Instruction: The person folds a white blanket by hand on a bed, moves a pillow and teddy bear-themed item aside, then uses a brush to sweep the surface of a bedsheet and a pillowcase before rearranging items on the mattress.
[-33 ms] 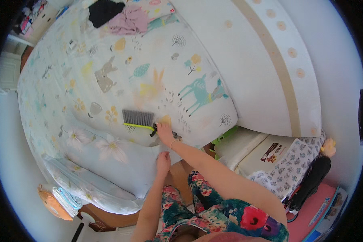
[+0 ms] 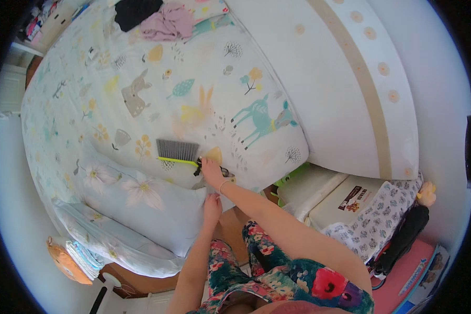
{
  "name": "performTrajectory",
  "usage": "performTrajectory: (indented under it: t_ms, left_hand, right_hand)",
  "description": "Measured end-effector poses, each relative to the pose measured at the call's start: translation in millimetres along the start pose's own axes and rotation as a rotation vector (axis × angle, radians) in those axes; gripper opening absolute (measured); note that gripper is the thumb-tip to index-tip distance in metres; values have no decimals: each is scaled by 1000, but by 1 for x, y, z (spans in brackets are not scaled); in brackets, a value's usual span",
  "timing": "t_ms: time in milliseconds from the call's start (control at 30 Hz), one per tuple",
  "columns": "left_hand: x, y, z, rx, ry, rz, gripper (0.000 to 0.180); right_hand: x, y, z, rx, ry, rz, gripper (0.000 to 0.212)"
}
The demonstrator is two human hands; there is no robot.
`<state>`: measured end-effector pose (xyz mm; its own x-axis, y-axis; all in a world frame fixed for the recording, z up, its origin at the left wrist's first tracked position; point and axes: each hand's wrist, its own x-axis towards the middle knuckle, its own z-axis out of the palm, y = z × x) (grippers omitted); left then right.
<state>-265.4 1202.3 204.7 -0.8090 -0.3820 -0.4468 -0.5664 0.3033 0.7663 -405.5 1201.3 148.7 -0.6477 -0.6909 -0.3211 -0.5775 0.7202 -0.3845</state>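
My right hand [image 2: 211,171] is closed round the dark handle of a bed brush [image 2: 178,150] with grey bristles and a lime-green edge. The brush lies on its side against the patterned bed sheet [image 2: 157,112], its bristles pointing away from me. Close to the right wrist, my left hand [image 2: 212,207] has its fingers curled at the bed's near edge. It sits beside the corner of a pale blue floral pillow [image 2: 157,209]; whatever is between its fingers, if anything, is hidden.
A white padded headboard [image 2: 335,78] with a tan stripe borders the bed on the right. Storage boxes [image 2: 324,196] and a black folded umbrella [image 2: 403,235] stand below it. Black and pink clothes [image 2: 167,22] lie at the far end. An orange plush item [image 2: 68,261] is at lower left.
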Motion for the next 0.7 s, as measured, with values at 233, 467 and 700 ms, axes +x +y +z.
performTrajectory:
  t_ms: [233, 467, 700]
  left_hand:
    - [38, -26, -15, 610, 93, 74, 44]
    - [63, -47, -60, 560, 113, -359, 69]
    - [50, -50, -59, 297, 68, -132, 55]
  right_hand:
    - [16, 2, -61, 436, 142, 8, 62]
    - [14, 117, -144, 29, 532, 343, 47]
    - [121, -38, -20, 97, 349, 112, 47]
